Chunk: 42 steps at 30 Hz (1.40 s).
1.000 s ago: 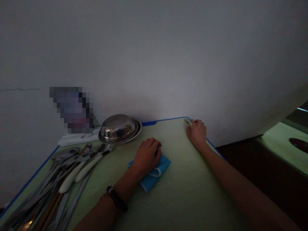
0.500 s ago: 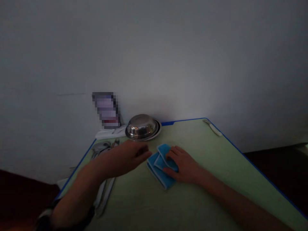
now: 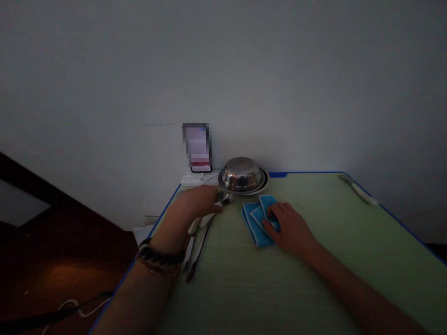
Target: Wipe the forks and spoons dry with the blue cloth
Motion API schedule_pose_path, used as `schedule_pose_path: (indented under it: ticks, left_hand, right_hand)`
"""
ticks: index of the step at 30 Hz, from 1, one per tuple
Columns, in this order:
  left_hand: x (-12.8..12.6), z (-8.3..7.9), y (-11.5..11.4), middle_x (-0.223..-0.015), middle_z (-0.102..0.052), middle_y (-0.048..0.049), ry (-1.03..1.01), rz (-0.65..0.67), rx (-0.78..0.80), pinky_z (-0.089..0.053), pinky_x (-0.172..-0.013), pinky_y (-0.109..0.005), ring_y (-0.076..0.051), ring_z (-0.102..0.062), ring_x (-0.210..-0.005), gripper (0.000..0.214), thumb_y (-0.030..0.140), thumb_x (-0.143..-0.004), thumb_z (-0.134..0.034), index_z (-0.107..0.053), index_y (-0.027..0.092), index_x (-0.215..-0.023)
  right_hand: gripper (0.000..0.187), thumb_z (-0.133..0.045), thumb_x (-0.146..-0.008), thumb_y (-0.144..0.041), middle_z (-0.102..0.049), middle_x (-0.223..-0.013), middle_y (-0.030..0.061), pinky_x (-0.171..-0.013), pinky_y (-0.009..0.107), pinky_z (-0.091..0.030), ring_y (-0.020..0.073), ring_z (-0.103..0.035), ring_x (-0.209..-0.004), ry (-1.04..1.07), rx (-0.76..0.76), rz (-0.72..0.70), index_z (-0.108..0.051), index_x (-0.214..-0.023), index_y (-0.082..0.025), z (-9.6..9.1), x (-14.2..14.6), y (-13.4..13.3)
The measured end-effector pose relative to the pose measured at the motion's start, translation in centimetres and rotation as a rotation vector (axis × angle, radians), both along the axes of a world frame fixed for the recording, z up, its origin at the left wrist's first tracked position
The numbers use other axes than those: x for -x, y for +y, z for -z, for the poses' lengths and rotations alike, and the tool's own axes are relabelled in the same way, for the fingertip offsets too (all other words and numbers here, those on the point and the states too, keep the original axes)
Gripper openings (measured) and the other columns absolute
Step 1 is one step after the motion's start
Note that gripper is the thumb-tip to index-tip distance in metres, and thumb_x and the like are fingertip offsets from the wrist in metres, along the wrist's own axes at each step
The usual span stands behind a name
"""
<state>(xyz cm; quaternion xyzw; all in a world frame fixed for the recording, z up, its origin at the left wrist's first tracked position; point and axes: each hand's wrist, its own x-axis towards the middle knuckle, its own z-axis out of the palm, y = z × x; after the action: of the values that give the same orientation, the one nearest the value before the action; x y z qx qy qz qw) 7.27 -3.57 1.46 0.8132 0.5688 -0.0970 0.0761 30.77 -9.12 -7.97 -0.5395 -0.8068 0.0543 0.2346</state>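
Note:
My right hand [image 3: 289,228] is closed on a folded blue cloth [image 3: 257,227] with pale edging, its fingers and thumb gripping the cloth's right side on the table. To the left, my left hand [image 3: 200,202] reaches over a group of cutlery, its thumb and fingers apart. Fork tines [image 3: 228,199] show just beyond its fingertips. Whether it touches any piece is hidden. Long metal cutlery handles [image 3: 199,253] extend toward me from beneath that hand. An upside-down steel bowl [image 3: 241,173] sits on a metal plate [image 3: 264,185] behind the cloth.
The pale green table [image 3: 237,288] has a blue edge and stands against a grey wall. A phone [image 3: 200,149] with a blurred screen leans at the back left, beside a white strip [image 3: 195,179]. One white-handled utensil [image 3: 363,191] lies near the right edge.
My left hand has moved from beside the cloth to over the cutlery on the left. My right hand stays on the cloth. The camera view has turned left.

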Motion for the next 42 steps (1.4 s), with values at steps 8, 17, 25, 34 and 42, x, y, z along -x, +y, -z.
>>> schedule_pose_path:
  ticks: [8,17,25,34,42]
  left_hand:
    - [-0.2,2.3,0.5,-0.080,-0.069,-0.0131,0.093,-0.010,0.000,-0.047,-0.064,-0.034,-0.028,-0.063,-0.077,0.018,0.032,-0.069,-0.059,-0.065,0.016,-0.073]
    - [-0.8,1.4,0.1,-0.086,-0.068,-0.0160,0.072,0.059,0.043,-0.046,-0.062,-0.034,-0.027,-0.063,-0.076,0.025,0.030,-0.073,-0.048,-0.064,0.013,-0.080]
    - [-2.4,-1.8,-3.6,-0.073,-0.065,-0.0033,-0.034,0.203,0.177,-0.042,-0.058,-0.025,-0.016,-0.059,-0.065,0.024,0.034,-0.082,-0.043,-0.059,0.019,-0.072]
    - [-8.7,6.9,-7.2,-0.053,-0.042,0.0068,-1.116,-0.187,0.236,-0.033,-0.042,-0.021,-0.009,-0.041,-0.044,0.027,0.044,-0.089,-0.033,-0.043,0.020,-0.082]
    - [-9.4,7.6,-6.9,-0.060,-0.041,0.0067,-1.489,-0.216,0.404,-0.031,-0.041,-0.017,-0.007,-0.038,-0.047,0.018,0.033,-0.089,-0.037,-0.043,0.020,-0.097]
  right_hand:
    - [0.061,-0.065,-0.061,-0.058,-0.052,-0.109,0.0084,-0.083,0.043,-0.041,0.0264,-0.045,-0.099,0.052,0.229,-0.171,-0.051,-0.108,-0.023,-1.2,-2.4,-1.3]
    - [0.044,-0.071,-0.061,-0.043,-0.055,-0.098,0.0049,-0.077,0.037,-0.042,0.0221,-0.047,-0.091,0.201,0.264,-0.143,-0.053,-0.095,-0.021,-0.7,-2.1,-1.5]
    - [0.023,-0.064,-0.069,-0.028,-0.057,-0.089,0.0035,-0.075,0.034,-0.040,0.0206,-0.049,-0.086,0.335,0.173,-0.074,-0.052,-0.086,-0.020,-0.1,-2.2,-1.9]
    - [0.031,-0.062,-0.066,-0.049,-0.049,-0.055,-0.0044,-0.052,0.026,-0.037,0.0128,-0.046,-0.053,1.057,0.150,0.605,-0.051,-0.070,-0.019,-0.9,-6.9,-0.8]
    - [0.032,-0.056,-0.071,-0.052,-0.064,-0.071,-0.0030,-0.055,0.028,-0.050,0.0136,-0.061,-0.061,1.873,0.302,0.752,-0.060,-0.084,-0.023,-2.3,-6.9,0.2]
